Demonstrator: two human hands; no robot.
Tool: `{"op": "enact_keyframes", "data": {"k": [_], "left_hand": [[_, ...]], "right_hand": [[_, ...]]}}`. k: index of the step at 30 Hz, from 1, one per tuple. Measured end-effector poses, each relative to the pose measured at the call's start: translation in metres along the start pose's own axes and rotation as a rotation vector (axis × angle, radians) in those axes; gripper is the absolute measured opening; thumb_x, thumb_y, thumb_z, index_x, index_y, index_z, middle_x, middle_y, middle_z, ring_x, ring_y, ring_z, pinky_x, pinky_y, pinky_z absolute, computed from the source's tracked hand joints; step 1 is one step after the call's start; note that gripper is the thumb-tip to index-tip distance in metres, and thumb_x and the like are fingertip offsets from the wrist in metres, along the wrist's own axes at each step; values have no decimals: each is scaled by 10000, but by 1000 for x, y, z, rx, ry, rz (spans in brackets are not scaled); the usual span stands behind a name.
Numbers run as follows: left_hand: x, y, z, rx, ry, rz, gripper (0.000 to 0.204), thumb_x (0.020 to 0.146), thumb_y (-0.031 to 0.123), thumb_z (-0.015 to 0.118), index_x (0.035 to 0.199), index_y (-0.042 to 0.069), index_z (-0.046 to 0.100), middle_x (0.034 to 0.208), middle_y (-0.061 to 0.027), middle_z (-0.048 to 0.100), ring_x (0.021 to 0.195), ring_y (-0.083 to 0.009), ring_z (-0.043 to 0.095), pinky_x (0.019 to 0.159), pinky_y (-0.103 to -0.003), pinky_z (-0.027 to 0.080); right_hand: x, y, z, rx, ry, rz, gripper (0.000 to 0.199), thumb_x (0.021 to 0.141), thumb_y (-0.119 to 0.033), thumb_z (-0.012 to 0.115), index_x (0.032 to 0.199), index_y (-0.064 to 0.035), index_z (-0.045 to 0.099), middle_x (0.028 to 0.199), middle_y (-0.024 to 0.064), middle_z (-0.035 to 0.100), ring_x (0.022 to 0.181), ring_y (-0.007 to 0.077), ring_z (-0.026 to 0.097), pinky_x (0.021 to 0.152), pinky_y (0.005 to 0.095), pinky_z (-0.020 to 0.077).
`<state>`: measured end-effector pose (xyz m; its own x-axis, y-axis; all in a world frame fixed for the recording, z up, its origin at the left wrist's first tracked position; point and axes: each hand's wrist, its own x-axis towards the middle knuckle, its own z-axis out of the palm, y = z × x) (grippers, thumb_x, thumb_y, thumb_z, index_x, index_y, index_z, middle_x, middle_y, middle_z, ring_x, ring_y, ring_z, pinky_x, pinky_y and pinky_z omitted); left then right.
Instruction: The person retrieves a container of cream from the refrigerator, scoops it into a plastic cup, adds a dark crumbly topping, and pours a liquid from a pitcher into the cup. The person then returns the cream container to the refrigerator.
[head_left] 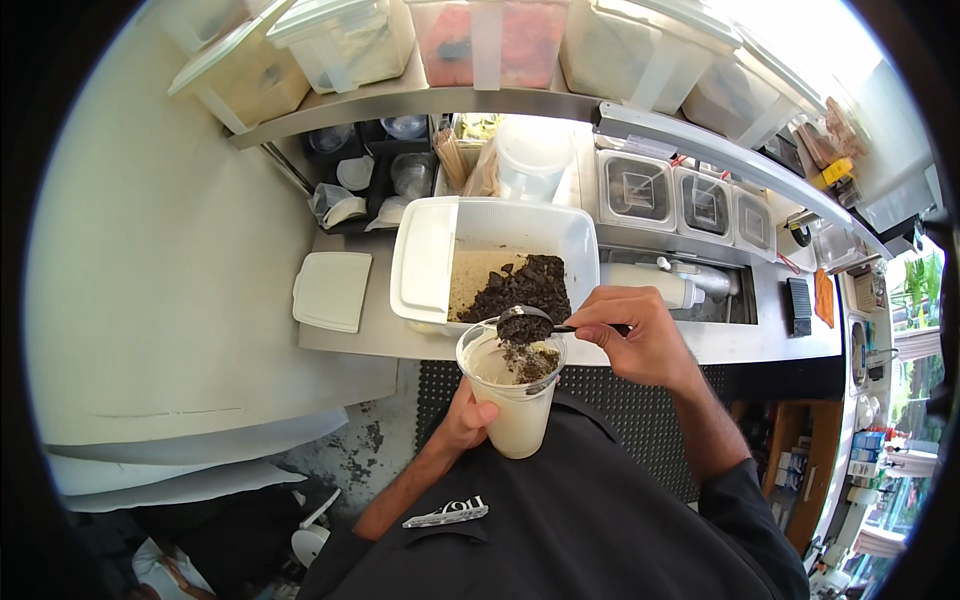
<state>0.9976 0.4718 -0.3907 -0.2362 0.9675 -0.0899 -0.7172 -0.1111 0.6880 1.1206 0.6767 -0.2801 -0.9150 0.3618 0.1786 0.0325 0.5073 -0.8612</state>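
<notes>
Black clothing (610,510) foremost, left hand (466,416) curls fingers around a likely squeezable cup (517,425), best held mid-wall, before the surface's (385,345) front edge; right hand (642,337) pinches a spoon (564,328).

Your clothing (580,520) is black, your cup (517,425) clear with cream-coloured contents (490,368) and dark brown crumbs (533,364), your spoon (564,329) black; the far tub (530,224) is milky white, the left lid (333,290) off-white, the mat (650,440) dotted black, the cloth (823,298) at right orange

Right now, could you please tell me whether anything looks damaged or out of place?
Only the grey floor left of the studded mat: irregular dark patches break up its surface, so it looks worn or stained.
</notes>
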Motion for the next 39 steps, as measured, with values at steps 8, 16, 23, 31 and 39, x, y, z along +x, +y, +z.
{"op": "enact_keyframes", "data": {"k": [8, 16, 23, 31, 39], "left_hand": [[1, -7, -11, 232, -43, 132, 1065, 686, 576, 833, 1441, -2, 352, 1238, -209, 587, 1107, -272, 628, 901, -390, 556], [-4, -7, -4, 24, -21, 57, 1136, 658, 537, 865, 1488, 7, 297, 1342, -198, 537, 1228, -275, 566, 1031, -408, 487], [-4, -3, -14, 204, -91, 12, 1169, 685, 440, 844, 1543, -8, 189, 1481, -178, 433, 1362, -273, 462, 1142, -428, 372], [-1, -14, -15, -73, -148, -10, 1124, 675, 493, 869, 1510, 24, 281, 1360, -193, 535, 1230, -302, 577, 1045, -420, 478], [1, -6, -19, 103, -117, 36, 1107, 687, 490, 857, 1505, 9, 287, 1348, -197, 544, 1240, -301, 569, 1048, -428, 475]], "right_hand": [[2, -1, -1, -31, 44, -39, 163, 812, 95, 700, 946, 12, 742, 812, 130, 707, 723, 218, 672, 663, 310, 516], [1, -6, 1, -44, 52, -81, 186, 804, 109, 687, 953, 13, 745, 807, 122, 704, 718, 209, 674, 648, 302, 517], [3, -8, 1, -43, 20, -105, 224, 781, 141, 670, 952, 16, 744, 807, 126, 701, 729, 206, 683, 647, 299, 525], [10, -16, 1, -82, 76, -120, 240, 778, 148, 662, 958, 12, 744, 808, 127, 701, 731, 214, 687, 650, 294, 534], [10, -12, 3, -84, 72, -129, 289, 761, 172, 649, 981, 9, 743, 837, 130, 702, 743, 221, 696, 654, 295, 548]]}}
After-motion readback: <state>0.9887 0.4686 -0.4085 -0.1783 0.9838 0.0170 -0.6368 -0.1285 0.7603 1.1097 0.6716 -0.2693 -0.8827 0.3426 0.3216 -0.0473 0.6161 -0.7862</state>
